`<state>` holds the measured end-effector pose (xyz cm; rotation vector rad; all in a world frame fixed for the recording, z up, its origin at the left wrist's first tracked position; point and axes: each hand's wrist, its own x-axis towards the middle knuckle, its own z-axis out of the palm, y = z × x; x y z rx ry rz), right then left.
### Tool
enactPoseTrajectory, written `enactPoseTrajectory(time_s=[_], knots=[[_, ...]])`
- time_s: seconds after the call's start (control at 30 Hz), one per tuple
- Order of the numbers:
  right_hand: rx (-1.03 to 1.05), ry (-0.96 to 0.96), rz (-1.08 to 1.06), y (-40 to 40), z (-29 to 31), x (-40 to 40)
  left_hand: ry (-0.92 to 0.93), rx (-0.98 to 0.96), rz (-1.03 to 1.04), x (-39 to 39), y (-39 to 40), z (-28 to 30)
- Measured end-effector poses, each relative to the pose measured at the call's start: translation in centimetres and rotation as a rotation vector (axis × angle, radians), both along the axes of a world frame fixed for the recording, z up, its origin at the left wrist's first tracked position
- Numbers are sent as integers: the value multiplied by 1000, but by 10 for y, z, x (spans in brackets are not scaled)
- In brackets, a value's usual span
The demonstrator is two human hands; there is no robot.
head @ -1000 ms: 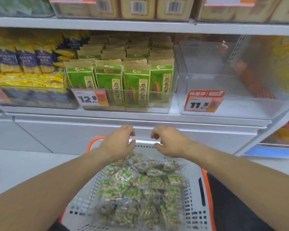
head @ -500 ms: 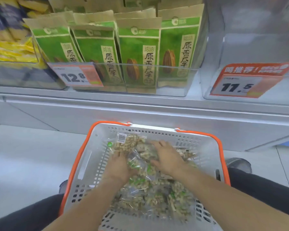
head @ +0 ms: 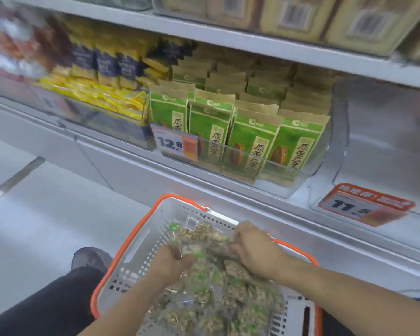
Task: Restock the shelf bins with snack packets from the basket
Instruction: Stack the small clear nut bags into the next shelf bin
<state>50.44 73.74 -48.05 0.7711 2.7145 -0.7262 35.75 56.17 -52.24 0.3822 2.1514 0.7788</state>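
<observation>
— Hands first: what are they doing?
— Left hand (head: 174, 259) and right hand (head: 257, 248) both curl around the clear snack packets (head: 214, 287) piled in the grey, orange-rimmed basket (head: 136, 248).
— And beyond?
— Green pouches (head: 250, 141) fill one shelf bin (head: 272, 170); the clear bin (head: 374, 151) to their right shows only an 11.5 tag (head: 364, 204).
</observation>
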Motion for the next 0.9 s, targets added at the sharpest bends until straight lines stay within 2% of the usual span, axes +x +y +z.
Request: enactPoseTrajectory(time_s=[0.1, 0.2, 0.3, 0.4, 0.5, 0.6, 0.7, 0.8, 0.9], knots=[[-15, 221, -60, -6, 45, 10, -138, 129, 129, 8, 1, 32], [-69, 396, -43, -13, 81, 16, -354, 357, 221, 19, 4, 72], [-67, 492, -28, -20, 106, 10, -404, 596, 310, 25, 9, 116], [-37, 636, 4, -24, 123, 1, -481, 770, 269, 20, 13, 155], [-37, 683, 86, -21, 131, -1, -427, 875, 273, 19, 20, 175], [-146, 643, 110, -16, 139, 5, -282, 871, 283, 24, 32, 181], [-267, 682, -38, -7, 146, 11, -177, 830, 248, 29, 40, 181], [-400, 637, -241, 4, 151, 17, -162, 840, 134, 38, 45, 184], [-357, 545, -254, 17, 154, 27, -129, 833, 30, 48, 48, 189]])
